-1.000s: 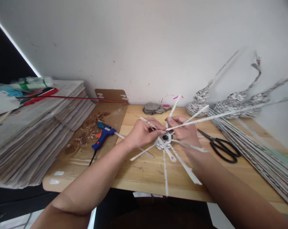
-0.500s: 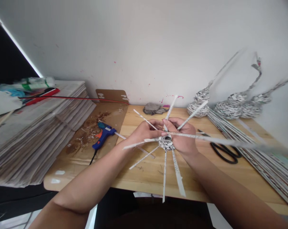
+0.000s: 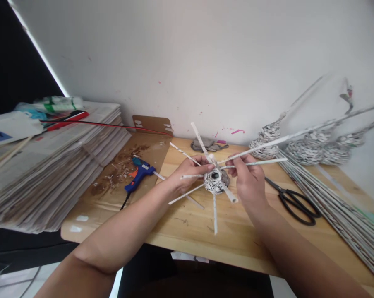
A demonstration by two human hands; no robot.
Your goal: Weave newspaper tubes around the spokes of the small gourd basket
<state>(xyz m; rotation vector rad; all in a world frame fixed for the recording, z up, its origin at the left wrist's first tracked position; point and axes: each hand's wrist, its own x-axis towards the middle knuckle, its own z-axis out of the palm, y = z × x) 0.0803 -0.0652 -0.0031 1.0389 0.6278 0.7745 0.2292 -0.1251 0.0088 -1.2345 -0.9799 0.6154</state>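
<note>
A small round woven paper piece point(image 3: 217, 182) with a dark hole at its top is held above the wooden table, rolled paper strips sticking out all around it. My left hand point(image 3: 191, 173) grips its left side, thumb at the rim by the hole. On the right, my right hand point(image 3: 247, 174) pinches a paper strip point(image 3: 269, 161) close to the woven piece. A longer paper strip point(image 3: 280, 140) runs from the piece over my right fingers toward the upper right.
A blue glue gun point(image 3: 139, 174) lies on cardboard at left, near a newspaper stack point(image 3: 65, 165). Black scissors point(image 3: 298, 203), a bundle of paper rolls point(image 3: 336, 211) and woven gourd shapes point(image 3: 267, 142) are at right. A grey cloth point(image 3: 207, 145) lies by the wall.
My right hand has moved off the woven piece to the right, onto a strip. The long strip has swung upward, and the piece's hole and strips have shifted in view.
</note>
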